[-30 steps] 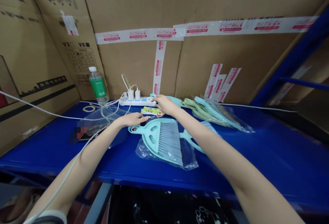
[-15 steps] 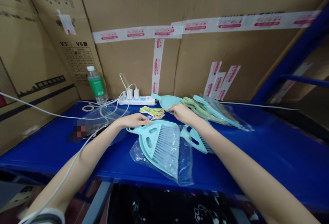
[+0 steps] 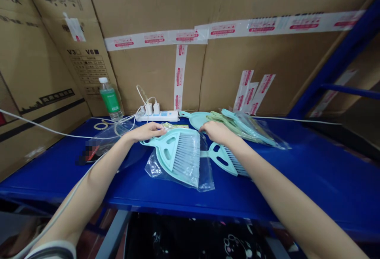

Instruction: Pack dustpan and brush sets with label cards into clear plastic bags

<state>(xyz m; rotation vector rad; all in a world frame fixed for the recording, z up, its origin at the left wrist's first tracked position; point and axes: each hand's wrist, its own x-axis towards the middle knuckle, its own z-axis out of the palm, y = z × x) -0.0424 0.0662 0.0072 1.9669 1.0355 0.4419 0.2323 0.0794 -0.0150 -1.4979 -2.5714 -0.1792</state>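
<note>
A teal dustpan with a brush in it (image 3: 178, 154) lies in a clear plastic bag (image 3: 204, 174) on the blue shelf (image 3: 311, 172). My left hand (image 3: 147, 131) is closed on the bag's far left edge by the dustpan's handle, fingers pressed together. At the bag's far right corner, my right hand (image 3: 215, 131) has its fingers curled on the plastic. A second teal brush (image 3: 225, 160) lies bare under my right forearm. Behind it sits another teal dustpan (image 3: 196, 118).
A pile of bagged teal and green sets (image 3: 249, 128) lies at the back right. A water bottle (image 3: 108, 98), a power strip (image 3: 158, 115) with chargers and white cables, small labels (image 3: 175, 125) and a blurred phone (image 3: 90, 153) are on the left. Cardboard walls (image 3: 148, 9) enclose the shelf.
My right hand came back from the power strip to the bag's far edge. The bagged dustpan slid left and away from me. My left hand stayed on the bag's left edge.
</note>
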